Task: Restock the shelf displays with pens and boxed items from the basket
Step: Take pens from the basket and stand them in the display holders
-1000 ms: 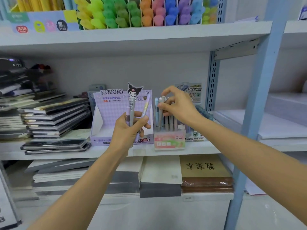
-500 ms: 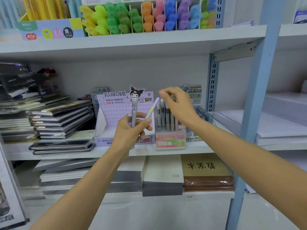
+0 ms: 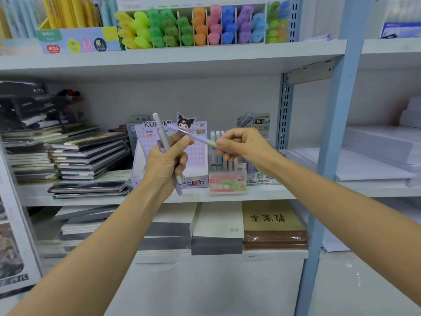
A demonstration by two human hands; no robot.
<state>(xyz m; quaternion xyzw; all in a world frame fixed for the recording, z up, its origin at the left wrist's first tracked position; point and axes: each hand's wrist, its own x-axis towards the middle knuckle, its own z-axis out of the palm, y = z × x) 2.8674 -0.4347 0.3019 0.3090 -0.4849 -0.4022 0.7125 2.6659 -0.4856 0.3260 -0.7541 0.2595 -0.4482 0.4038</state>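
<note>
Pens (image 3: 161,133) stand gripped in the left hand (image 3: 166,160), in front of the Kuromi display box (image 3: 200,156). The right hand (image 3: 241,144) pinches a lilac pen (image 3: 196,136) by its pale end, slanting across the box's front. Behind them the box's tray looks nearly bare, so most restocking seems left to do. The Fruit Soda box (image 3: 227,184) just right of it already holds a row of pens.
</note>
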